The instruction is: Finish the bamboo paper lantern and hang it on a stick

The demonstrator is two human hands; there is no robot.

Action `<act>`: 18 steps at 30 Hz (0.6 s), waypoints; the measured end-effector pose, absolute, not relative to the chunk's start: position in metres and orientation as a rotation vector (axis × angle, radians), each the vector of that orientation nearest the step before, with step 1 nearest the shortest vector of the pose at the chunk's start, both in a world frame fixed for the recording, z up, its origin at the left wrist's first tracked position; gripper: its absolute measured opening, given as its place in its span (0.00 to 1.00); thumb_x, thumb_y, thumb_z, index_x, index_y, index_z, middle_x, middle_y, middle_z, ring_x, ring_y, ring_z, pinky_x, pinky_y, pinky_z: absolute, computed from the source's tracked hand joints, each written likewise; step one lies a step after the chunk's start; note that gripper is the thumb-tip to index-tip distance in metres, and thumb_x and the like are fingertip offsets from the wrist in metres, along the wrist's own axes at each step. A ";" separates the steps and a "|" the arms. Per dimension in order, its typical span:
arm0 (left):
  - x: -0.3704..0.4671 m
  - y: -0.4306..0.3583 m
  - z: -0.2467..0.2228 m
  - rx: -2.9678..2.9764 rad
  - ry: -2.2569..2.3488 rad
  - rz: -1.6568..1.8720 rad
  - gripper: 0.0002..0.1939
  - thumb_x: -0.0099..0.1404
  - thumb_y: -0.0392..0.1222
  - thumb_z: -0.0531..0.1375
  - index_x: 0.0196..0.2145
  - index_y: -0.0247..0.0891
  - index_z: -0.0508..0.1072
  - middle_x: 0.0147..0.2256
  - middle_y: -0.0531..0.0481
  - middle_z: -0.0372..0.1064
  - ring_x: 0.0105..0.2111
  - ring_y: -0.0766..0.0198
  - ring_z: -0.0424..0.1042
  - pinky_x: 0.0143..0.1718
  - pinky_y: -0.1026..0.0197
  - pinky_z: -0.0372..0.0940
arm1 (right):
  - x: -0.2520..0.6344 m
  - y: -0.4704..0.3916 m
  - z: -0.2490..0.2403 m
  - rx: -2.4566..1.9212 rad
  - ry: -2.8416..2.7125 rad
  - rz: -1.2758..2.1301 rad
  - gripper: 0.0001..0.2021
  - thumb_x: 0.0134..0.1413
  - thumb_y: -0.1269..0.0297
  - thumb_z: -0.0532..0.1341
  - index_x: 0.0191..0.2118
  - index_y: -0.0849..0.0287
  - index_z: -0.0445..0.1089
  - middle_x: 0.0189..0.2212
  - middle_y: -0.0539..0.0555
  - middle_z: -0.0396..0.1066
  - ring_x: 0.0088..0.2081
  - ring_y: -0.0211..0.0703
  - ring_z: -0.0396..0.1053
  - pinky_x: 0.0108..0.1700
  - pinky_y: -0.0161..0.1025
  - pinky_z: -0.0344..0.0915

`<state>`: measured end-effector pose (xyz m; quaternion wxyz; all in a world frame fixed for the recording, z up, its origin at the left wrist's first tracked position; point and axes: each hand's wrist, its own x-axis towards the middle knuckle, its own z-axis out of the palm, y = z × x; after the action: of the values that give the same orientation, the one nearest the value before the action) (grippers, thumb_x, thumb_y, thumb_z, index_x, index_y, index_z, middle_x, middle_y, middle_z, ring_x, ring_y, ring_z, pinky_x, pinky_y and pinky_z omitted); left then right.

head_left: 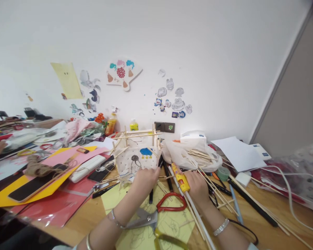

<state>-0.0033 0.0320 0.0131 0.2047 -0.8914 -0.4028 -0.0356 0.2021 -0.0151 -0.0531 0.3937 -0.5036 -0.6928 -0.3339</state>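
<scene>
Behind the left grip (pixel 145 182), a stick-framed box (pixel 130 158), partly hidden.

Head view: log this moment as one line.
left hand: at stick frame | right hand: holding glue gun | scissors: on yellow sheet

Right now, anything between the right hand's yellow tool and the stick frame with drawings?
Yes: a black pen-like item lies between the yellow tool and the frame; the left hand partly hides the frame.

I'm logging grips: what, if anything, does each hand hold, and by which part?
Right hand: yellow glue gun, apparently by its hidden handle. Left hand: cannot be told.
</scene>
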 end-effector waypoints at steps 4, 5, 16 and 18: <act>0.007 0.038 0.019 -2.485 -1.171 -0.043 0.18 0.60 0.25 0.50 0.45 0.32 0.71 0.26 0.39 0.72 0.26 0.50 0.74 0.25 0.56 0.63 | 0.201 -0.015 -0.053 -1.275 -1.768 -0.847 0.16 0.64 0.68 0.45 0.28 0.59 0.64 0.22 0.54 0.65 0.27 0.44 0.58 0.31 0.39 0.52; 0.009 0.039 0.020 -2.487 -1.169 -0.040 0.17 0.60 0.25 0.50 0.43 0.31 0.71 0.26 0.38 0.73 0.26 0.50 0.74 0.24 0.56 0.63 | 0.201 -0.015 -0.053 -1.276 -1.770 -0.846 0.15 0.64 0.68 0.46 0.28 0.59 0.64 0.22 0.54 0.65 0.27 0.44 0.58 0.30 0.39 0.52; 0.015 0.042 0.019 -2.485 -1.151 -0.073 0.13 0.58 0.24 0.51 0.35 0.30 0.73 0.25 0.37 0.73 0.25 0.51 0.74 0.24 0.57 0.64 | 0.202 -0.013 -0.057 -1.291 -1.783 -0.827 0.13 0.62 0.71 0.48 0.29 0.60 0.65 0.23 0.54 0.66 0.28 0.44 0.59 0.31 0.39 0.53; 0.011 0.043 0.016 -2.484 -1.140 -0.086 0.15 0.57 0.23 0.51 0.38 0.30 0.73 0.24 0.38 0.73 0.23 0.51 0.74 0.23 0.58 0.63 | 0.202 -0.013 -0.057 -1.293 -1.785 -0.822 0.12 0.62 0.71 0.49 0.29 0.60 0.65 0.23 0.54 0.66 0.28 0.44 0.59 0.31 0.39 0.53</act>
<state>0.0109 0.0428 0.0155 0.2024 -0.8896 -0.4083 -0.0309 0.2019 -0.0130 -0.0573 0.3847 -0.5074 -0.7004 -0.3225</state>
